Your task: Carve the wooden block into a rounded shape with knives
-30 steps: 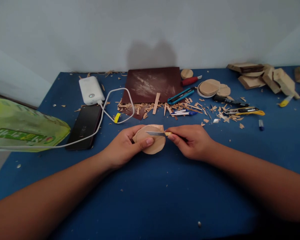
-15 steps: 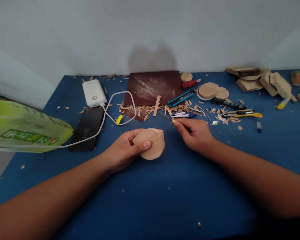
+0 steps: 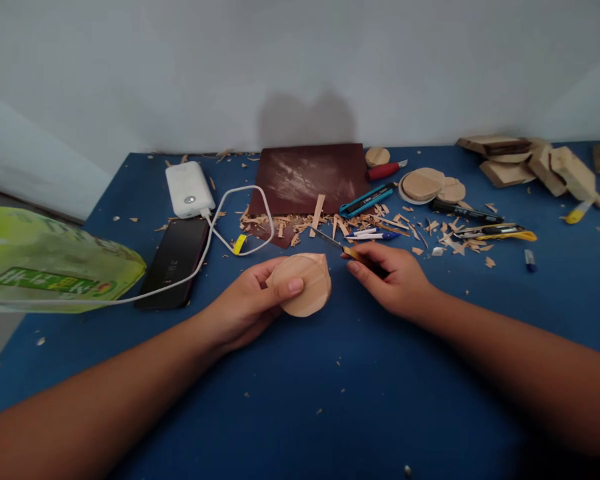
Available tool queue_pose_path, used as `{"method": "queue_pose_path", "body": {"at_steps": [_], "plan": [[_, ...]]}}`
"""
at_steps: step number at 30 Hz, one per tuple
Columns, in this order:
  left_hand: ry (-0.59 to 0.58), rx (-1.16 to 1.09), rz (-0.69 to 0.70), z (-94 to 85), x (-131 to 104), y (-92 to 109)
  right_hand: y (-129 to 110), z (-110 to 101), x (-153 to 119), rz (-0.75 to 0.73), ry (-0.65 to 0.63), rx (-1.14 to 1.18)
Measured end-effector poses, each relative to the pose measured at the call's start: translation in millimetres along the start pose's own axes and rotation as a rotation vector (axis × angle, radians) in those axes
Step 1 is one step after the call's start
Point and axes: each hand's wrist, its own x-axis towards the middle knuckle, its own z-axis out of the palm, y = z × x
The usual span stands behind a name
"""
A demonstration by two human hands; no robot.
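Note:
My left hand (image 3: 260,300) grips a pale, roughly round wooden disc (image 3: 307,293), thumb on its upper face and fingers beneath. A pencilled curve runs on that face, and a pointed corner stands out at the far right edge. In my right hand (image 3: 393,277) is a knife (image 3: 353,253) with a yellowish handle. Its thin blade points left and away, just beyond the disc and apart from it. Wood shavings (image 3: 300,223) lie scattered behind both hands.
Behind lies brown sandpaper (image 3: 310,177), with a blue cutter (image 3: 367,200) and a red-handled knife (image 3: 384,171) beside it. Cut discs (image 3: 423,183) and wood blocks (image 3: 540,163) are at right. A power bank (image 3: 189,190), phone (image 3: 173,263) and green bag (image 3: 55,260) occupy the left.
My right hand has turned the knife, so its handle and blade show more clearly. The disc stays in my left hand, nearly unmoved. The whole view has shifted slightly.

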Motion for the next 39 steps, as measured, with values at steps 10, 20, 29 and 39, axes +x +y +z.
{"method": "queue_pose_path", "body": {"at_steps": [10, 20, 29, 39], "plan": [[0.005, -0.031, -0.036, -0.5, 0.3, 1.5, -5.6, -3.1, 0.9, 0.013, -0.044, -0.004], [0.042, -0.044, -0.067, 1.4, 0.8, 3.0, -3.5, -3.3, 2.7, 0.044, -0.145, -0.073], [0.052, -0.062, -0.049, 3.0, 1.1, 3.3, -3.2, -3.4, 1.4, 0.043, -0.152, -0.097], [0.067, -0.054, -0.034, -0.7, 0.0, -1.4, -2.9, -4.0, 0.9, 0.042, -0.172, -0.124]]}}
